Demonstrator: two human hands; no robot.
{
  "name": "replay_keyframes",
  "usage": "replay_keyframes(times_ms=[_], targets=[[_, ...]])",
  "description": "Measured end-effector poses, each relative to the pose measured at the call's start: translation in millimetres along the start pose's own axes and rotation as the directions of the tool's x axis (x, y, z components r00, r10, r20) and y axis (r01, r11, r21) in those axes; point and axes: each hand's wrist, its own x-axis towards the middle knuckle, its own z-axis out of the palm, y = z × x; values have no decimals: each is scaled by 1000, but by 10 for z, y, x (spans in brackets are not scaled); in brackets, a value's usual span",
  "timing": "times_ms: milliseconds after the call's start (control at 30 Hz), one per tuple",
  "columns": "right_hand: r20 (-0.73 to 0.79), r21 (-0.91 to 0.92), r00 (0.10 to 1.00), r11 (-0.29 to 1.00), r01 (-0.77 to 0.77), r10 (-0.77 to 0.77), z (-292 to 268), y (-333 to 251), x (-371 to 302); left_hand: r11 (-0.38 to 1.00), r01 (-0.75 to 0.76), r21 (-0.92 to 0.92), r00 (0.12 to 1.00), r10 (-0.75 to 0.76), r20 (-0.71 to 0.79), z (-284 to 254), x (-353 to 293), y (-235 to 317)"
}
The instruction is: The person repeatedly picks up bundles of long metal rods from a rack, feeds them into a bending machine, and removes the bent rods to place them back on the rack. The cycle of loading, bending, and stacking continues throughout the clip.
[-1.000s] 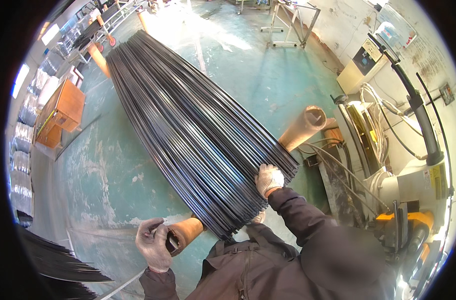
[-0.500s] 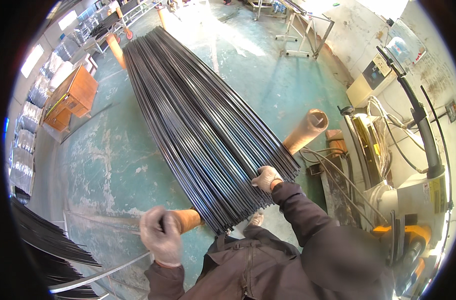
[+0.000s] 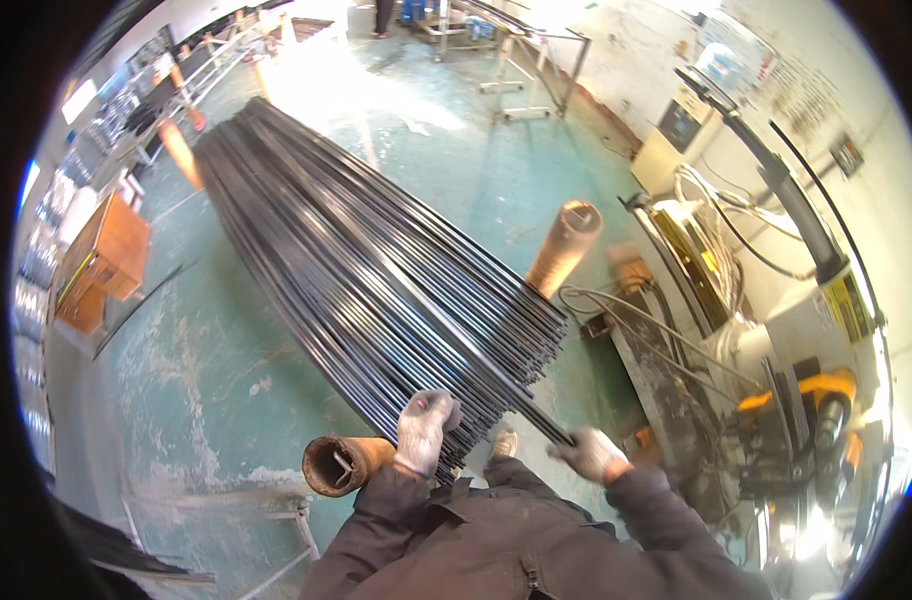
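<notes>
Cardboard tube [image 3: 351, 464] at L edge of blk rod bundle [image 3: 361, 265], near end. L hand [image 3: 424, 432], gloved, curled over bundle; can't tell if gripping. Blk rod(s) [image 3: 538, 415] poke out past bundle, ends clenched in gloved R hand [image 3: 590, 456].

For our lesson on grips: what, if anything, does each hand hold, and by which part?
The right hand holds one or more black rods by the near end; whether the left hand grips anything cannot be told.

Brown-posted rack [image 3: 564, 250], long black rods [image 3: 366, 270] lying lengthwise
</notes>
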Motion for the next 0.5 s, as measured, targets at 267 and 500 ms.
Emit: replay_keyframes(times_ms=[267,500], targets=[[-295,47,830,875,-482,473,995,1216,-2836,753,357,-553,934,-272,233,234,619,-385],[-734,-183,658,886,-427,166,1486,1933,-2991,694,488,-529,871,-424,248,834,38,-156]])
